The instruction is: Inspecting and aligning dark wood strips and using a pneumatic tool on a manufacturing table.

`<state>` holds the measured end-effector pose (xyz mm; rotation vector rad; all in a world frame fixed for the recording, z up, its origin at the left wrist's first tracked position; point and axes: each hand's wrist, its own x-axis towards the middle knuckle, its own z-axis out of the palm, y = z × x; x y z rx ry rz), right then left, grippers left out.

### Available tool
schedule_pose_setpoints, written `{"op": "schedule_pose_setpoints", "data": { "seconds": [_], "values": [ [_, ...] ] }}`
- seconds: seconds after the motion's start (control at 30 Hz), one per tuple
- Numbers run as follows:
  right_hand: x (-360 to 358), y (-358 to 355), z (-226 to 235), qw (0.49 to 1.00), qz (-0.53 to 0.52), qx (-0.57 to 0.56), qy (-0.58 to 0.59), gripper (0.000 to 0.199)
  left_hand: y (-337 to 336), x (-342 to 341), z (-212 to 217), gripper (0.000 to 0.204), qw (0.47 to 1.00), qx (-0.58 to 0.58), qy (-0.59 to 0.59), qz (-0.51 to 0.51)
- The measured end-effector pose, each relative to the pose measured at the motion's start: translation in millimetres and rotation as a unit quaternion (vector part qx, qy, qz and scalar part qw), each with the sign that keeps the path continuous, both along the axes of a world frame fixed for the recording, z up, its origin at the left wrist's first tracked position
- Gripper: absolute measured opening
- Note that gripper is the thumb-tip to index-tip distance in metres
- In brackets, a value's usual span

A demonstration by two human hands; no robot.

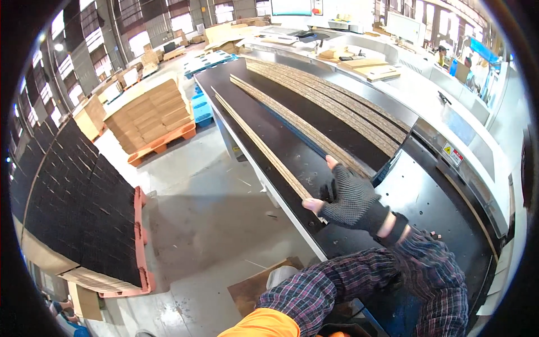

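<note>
Hands, gloved right at thin strips, boards alongside, black stack left

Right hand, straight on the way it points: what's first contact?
Likely the narrow pale strips: the right hand has its thumb at their near end. Depth is unclear, so it might pass above them.

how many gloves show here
1: the dark glove on the right hand, at the near end of the thin strips. The left hand is out of sight, so another may be hidden.
</note>
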<state>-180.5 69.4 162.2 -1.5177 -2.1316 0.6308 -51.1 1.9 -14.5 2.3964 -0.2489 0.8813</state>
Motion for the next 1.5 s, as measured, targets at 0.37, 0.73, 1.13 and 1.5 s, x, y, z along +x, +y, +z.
{"op": "schedule_pose_setpoints", "data": {
  "seconds": [0.37,0.73,1.13,1.5],
  "values": [
    [-26.7,52.8,-30.0,0.980,-0.059,-0.046,-0.182,0.120,7.5,-22.3,-22.1,0.057,0.998,-0.032,-0.048,-0.001],
    [-18.4,45.5,-36.8,0.978,-0.080,-0.052,-0.186,0.118,-1.7,-30.7,-48.2,0.056,0.998,-0.047,-0.040,0.003],
    [17.8,-27.4,-12.4,0.967,-0.032,0.178,-0.180,0.089,-21.3,4.4,-60.1,0.054,0.999,-0.039,0.016,0.000],
    [211.3,-208.2,-77.9,0.914,-0.371,0.131,0.101,0.044,4.2,26.5,41.6,0.032,0.990,-0.026,0.140,-0.018]
  ]
}}
